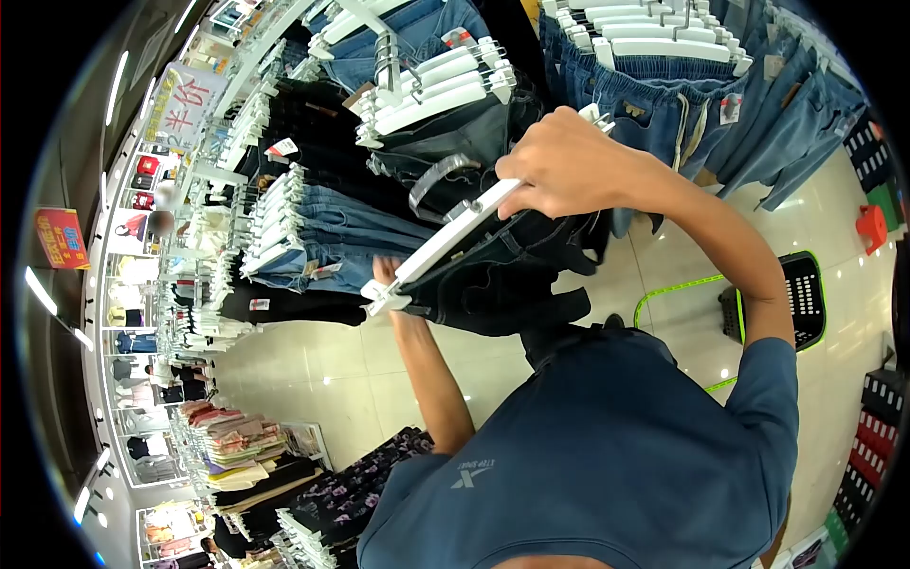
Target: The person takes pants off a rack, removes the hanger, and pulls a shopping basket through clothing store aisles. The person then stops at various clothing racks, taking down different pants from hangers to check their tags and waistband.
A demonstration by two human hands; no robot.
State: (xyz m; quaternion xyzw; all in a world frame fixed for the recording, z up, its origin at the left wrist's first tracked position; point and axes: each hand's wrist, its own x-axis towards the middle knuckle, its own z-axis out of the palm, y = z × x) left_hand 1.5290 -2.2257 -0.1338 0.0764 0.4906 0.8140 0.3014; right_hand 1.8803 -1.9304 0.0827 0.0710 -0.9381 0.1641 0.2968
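A white clip hanger (445,245) with a metal hook slants across the middle of the view. Dark jeans (502,275) hang from it in front of my body. My right hand (569,166) is closed around the hanger bar near its upper right end. At the lower left end, my left hand (387,275) is by the white clip, its fingers curled there and partly hidden behind the clip and the jeans. Just beyond the hanger, black pants (455,133) hang on a rack from several white hangers.
Blue denim pants (635,95) hang at upper right, more jeans (351,223) at left. A black basket (804,294) with a green rim stands on the tiled floor (322,375) to my right, near a red stool (870,229). Floral garments (365,484) hang at lower left.
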